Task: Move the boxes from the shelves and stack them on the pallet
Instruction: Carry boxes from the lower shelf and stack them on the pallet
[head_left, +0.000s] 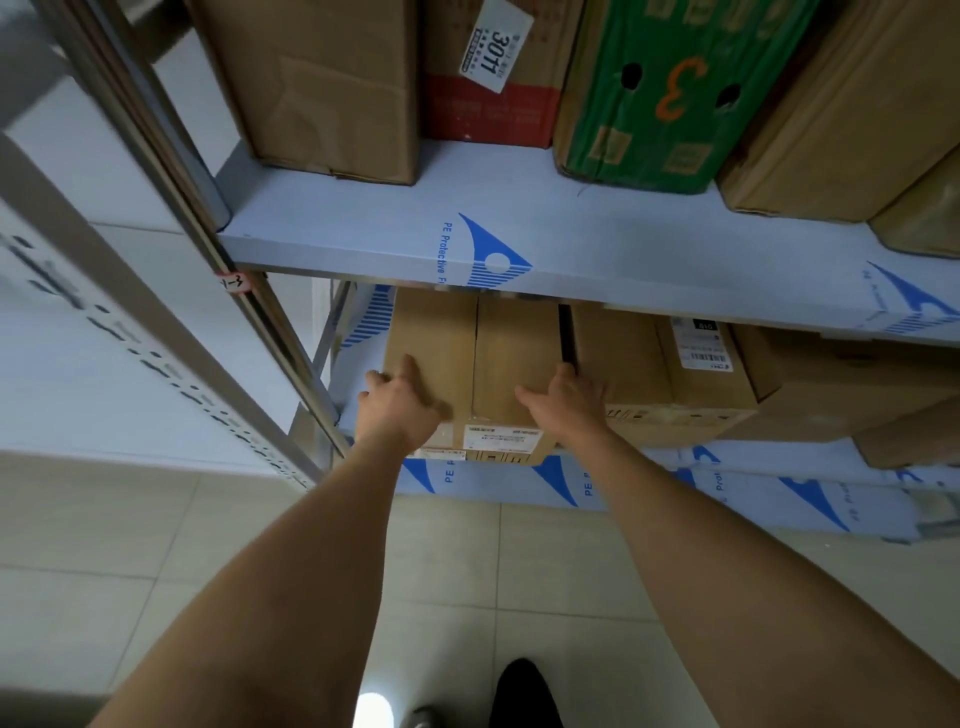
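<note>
A brown cardboard box (483, 358) with a taped seam and a white label on its near face sits at the left end of the lower shelf (644, 475). My left hand (400, 400) grips its near left top corner, thumb on top. My right hand (563, 397) holds its right top edge, fingers reaching into the dark gap beside the neighbouring box. The box's near edge juts slightly past the shelf front. No pallet is in view.
To the right on the lower shelf stands another brown box (670, 374) with a barcode label, then more boxes (852, 389). The upper shelf (571, 244) carries a brown box (322, 83), a red-banded box (493, 109) and a green box (670, 88). A metal upright (270, 322) stands at left.
</note>
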